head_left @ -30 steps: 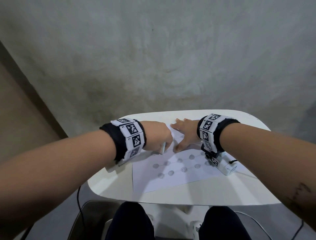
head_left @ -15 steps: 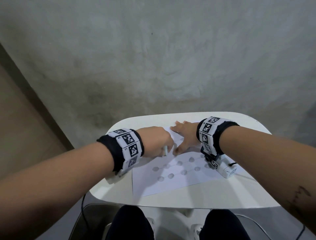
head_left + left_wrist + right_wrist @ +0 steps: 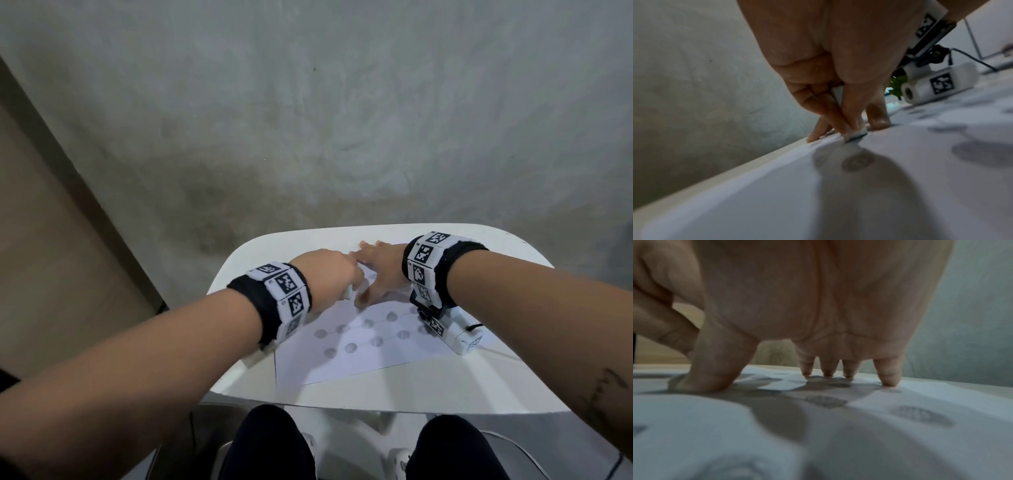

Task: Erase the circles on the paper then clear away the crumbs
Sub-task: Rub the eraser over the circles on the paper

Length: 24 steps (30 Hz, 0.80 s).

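The left hand [image 3: 830,68] pinches a small eraser [image 3: 856,134], its edge pressed on the paper [image 3: 342,370] to rub a circle. The right hand [image 3: 378,270] lies spread, fingertips [image 3: 889,382] pressing the sheet, probably so it cannot slide. Many grey circles [image 3: 376,341] remain on the paper, which lies on the white bench [image 3: 411,394].

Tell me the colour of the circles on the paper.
Grey pencil shading; the circles on the paper show best in the head view.
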Each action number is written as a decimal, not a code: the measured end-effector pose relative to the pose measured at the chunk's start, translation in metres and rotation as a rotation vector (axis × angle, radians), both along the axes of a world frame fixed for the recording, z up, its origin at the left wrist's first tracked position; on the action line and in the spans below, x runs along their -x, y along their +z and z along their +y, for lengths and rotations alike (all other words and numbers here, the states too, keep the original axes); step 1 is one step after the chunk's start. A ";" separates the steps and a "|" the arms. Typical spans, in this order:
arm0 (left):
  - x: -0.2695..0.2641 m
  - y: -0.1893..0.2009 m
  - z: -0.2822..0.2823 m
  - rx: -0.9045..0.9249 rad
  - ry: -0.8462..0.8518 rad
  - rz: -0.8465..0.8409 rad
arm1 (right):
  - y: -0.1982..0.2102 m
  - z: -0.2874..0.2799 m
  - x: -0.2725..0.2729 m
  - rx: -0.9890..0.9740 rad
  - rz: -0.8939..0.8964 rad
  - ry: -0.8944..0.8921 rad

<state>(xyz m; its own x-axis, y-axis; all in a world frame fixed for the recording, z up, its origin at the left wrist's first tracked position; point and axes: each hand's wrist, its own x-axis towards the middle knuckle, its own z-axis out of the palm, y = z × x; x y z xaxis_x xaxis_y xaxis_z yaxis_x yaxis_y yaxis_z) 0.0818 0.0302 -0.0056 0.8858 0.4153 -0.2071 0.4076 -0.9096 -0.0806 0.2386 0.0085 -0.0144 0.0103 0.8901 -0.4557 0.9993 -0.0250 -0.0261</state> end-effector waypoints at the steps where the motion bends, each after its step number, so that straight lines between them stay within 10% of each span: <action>1: 0.003 -0.001 0.001 0.011 0.004 -0.019 | 0.000 0.000 0.000 0.002 -0.006 0.002; 24: 0.035 -0.005 0.013 0.093 0.107 0.013 | 0.007 -0.006 0.007 0.023 -0.033 -0.014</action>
<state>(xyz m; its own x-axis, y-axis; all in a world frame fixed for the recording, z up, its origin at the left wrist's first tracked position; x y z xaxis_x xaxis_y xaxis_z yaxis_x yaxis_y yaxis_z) 0.0466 0.0429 -0.0107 0.8345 0.4859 -0.2597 0.5023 -0.8647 -0.0040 0.2317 0.0023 -0.0075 0.0382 0.8789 -0.4755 0.9992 -0.0392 0.0079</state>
